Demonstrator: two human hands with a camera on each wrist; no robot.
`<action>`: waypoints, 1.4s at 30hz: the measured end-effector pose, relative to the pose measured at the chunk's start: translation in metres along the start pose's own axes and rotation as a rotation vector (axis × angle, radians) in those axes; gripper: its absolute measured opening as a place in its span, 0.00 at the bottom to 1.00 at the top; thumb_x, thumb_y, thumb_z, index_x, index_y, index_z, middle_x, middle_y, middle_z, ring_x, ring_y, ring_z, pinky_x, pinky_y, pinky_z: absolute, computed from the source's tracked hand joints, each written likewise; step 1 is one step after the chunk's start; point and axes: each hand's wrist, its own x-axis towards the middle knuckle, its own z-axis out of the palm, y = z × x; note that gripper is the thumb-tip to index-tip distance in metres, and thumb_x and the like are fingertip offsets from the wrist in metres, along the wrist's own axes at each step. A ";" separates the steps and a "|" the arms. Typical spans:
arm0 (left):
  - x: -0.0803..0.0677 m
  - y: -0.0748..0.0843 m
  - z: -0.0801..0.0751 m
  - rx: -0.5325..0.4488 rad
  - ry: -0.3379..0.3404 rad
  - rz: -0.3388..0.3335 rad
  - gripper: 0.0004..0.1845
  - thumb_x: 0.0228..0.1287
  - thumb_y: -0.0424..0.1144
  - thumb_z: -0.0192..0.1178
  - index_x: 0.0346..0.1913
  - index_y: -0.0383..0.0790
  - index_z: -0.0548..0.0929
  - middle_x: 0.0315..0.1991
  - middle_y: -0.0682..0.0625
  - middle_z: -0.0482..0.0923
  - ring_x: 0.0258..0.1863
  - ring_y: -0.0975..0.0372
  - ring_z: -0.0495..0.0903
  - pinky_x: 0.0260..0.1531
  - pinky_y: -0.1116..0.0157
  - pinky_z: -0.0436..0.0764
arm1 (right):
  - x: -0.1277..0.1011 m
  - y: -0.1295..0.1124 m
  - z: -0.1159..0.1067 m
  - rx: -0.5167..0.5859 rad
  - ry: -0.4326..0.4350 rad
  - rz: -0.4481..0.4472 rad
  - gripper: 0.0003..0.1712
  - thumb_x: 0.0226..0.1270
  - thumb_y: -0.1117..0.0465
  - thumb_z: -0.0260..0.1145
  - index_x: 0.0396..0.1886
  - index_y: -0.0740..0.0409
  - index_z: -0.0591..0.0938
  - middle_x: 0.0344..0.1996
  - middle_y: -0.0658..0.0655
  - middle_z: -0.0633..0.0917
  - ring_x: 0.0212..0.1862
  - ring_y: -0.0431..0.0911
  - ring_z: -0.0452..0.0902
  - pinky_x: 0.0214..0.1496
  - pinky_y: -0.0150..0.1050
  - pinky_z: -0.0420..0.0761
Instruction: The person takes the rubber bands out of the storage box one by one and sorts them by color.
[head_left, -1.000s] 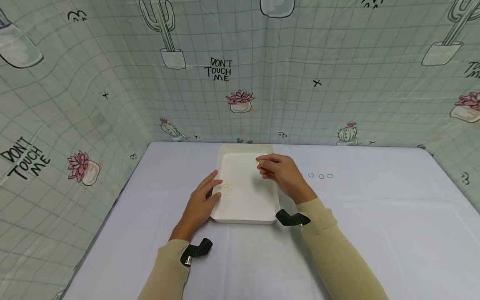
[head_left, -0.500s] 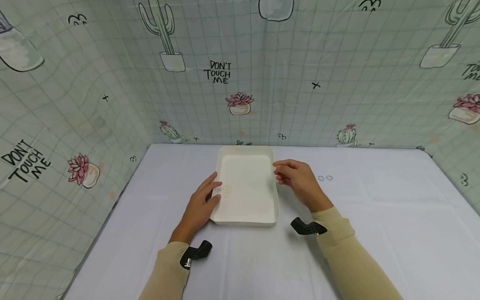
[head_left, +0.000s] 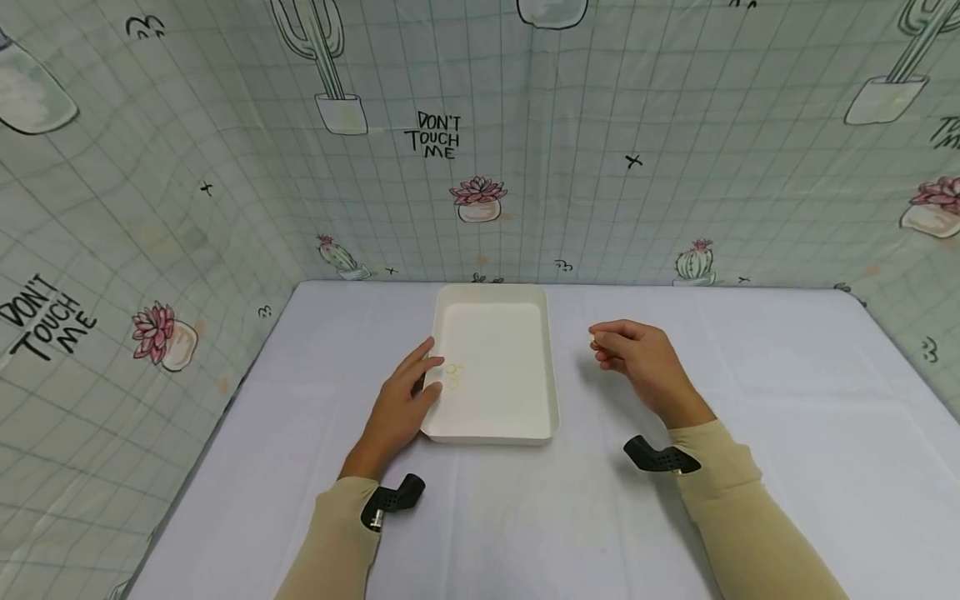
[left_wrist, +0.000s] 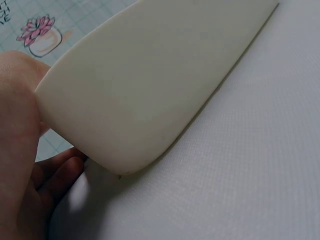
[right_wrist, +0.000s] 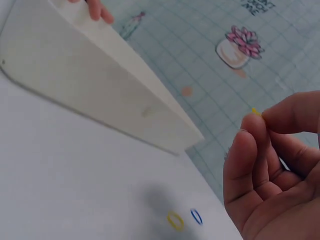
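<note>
My left hand (head_left: 397, 408) rests at the left side of a white rectangular tray (head_left: 495, 429), its thumb and fingertips over the rim. Several thin yellow rings (head_left: 453, 385) lie inside the tray near those fingertips. Right of the tray, above the tabletop, my right hand (head_left: 648, 367) pinches a small yellow ring (right_wrist: 255, 111) between thumb and fingertip. Most of that ring is hidden; only a bit pokes out in the right wrist view. Beneath the hand, another yellow ring (right_wrist: 175, 220) and a blue ring (right_wrist: 196, 216) lie on the table, hidden in the head view.
A white cloth covers the table (head_left: 495, 517). Behind it and on the left hangs a pale green gridded curtain (head_left: 585, 108) printed with cacti and lettering. The tray's far end sits near the table's back edge.
From above the tray, my right hand has moved right, over the table. The blue rings seen earlier in the head view are now covered by it. Left hand and tray stayed in place.
</note>
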 end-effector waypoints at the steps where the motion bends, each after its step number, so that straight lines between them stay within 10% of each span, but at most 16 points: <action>1: 0.000 0.000 0.000 0.001 0.000 0.003 0.21 0.73 0.35 0.57 0.67 0.40 0.77 0.76 0.61 0.58 0.76 0.62 0.55 0.70 0.57 0.64 | -0.001 0.001 -0.005 -0.003 0.006 0.000 0.19 0.73 0.58 0.65 0.54 0.69 0.81 0.45 0.62 0.84 0.39 0.43 0.81 0.44 0.34 0.84; 30: 0.001 0.001 -0.001 0.020 -0.001 -0.005 0.22 0.73 0.36 0.57 0.67 0.40 0.76 0.76 0.60 0.58 0.76 0.61 0.54 0.71 0.56 0.61 | -0.006 0.024 -0.049 -0.510 0.069 0.062 0.18 0.71 0.57 0.66 0.53 0.65 0.85 0.48 0.63 0.86 0.37 0.40 0.85 0.41 0.29 0.81; 42: 0.000 0.001 0.000 0.021 0.006 -0.021 0.22 0.73 0.36 0.56 0.67 0.41 0.77 0.76 0.61 0.57 0.76 0.61 0.54 0.71 0.56 0.61 | -0.003 0.031 -0.040 -0.765 0.098 -0.022 0.12 0.72 0.60 0.61 0.43 0.61 0.87 0.28 0.55 0.84 0.27 0.45 0.77 0.33 0.40 0.75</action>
